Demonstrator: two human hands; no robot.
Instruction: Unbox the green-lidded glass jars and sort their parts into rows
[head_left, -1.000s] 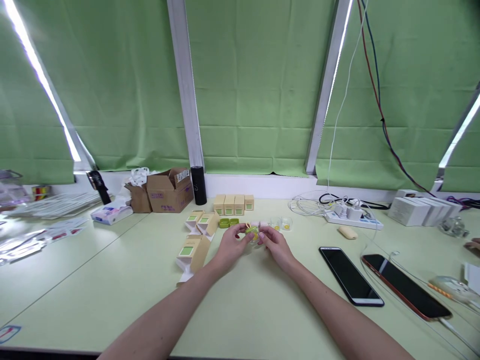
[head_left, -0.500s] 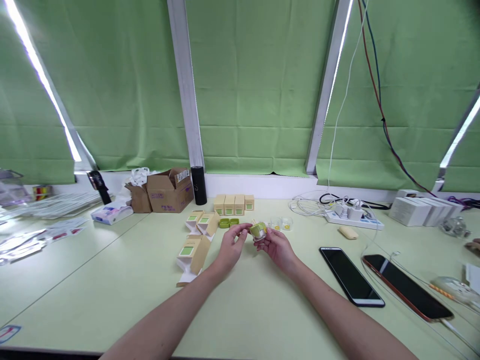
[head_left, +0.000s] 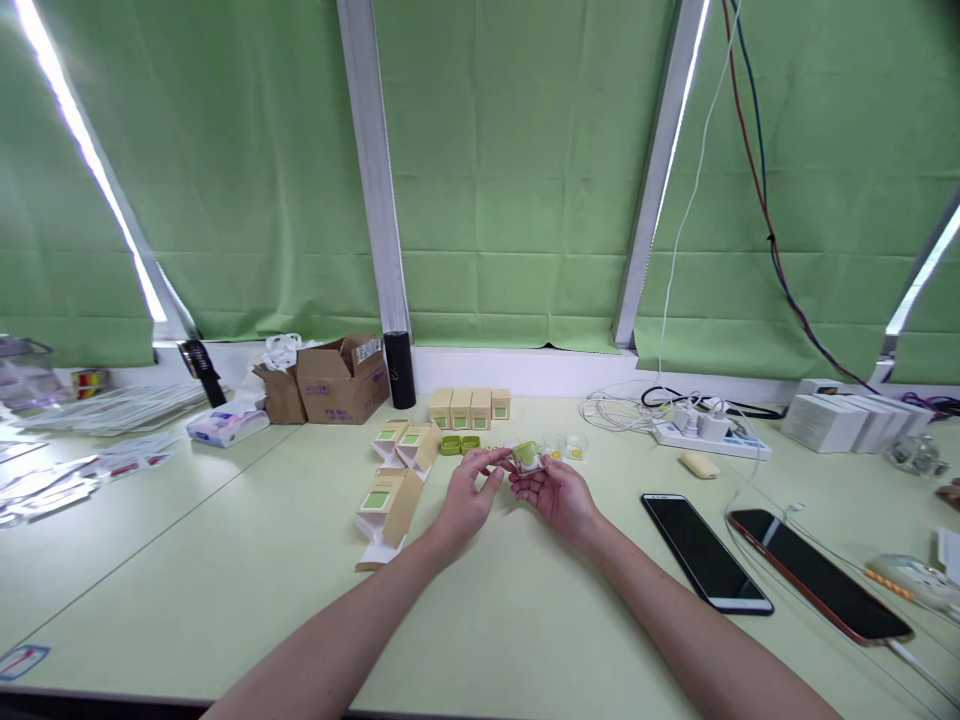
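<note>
Between my hands is a small clear square container with a green lid, tilted above the table. My right hand holds it from the right, with the fingers curled beneath. My left hand is at its left side, the forefinger reaching to the lid's edge and the thumb apart from it. Just behind stand two small clear containers, the right one with a yellow spot inside. Two green square lids lie to the left. Opened kraft boxes with green labels lie left of my left hand.
Several closed kraft boxes stand in a row at the back. To the right lie a black phone, a second phone on a cable and a power strip. A cardboard carton and a black bottle stand back left.
The green-lidded container has moved slightly to the right and turned, showing more of its clear side. Both hands have shifted slightly with it, and the whole view has moved a little.
</note>
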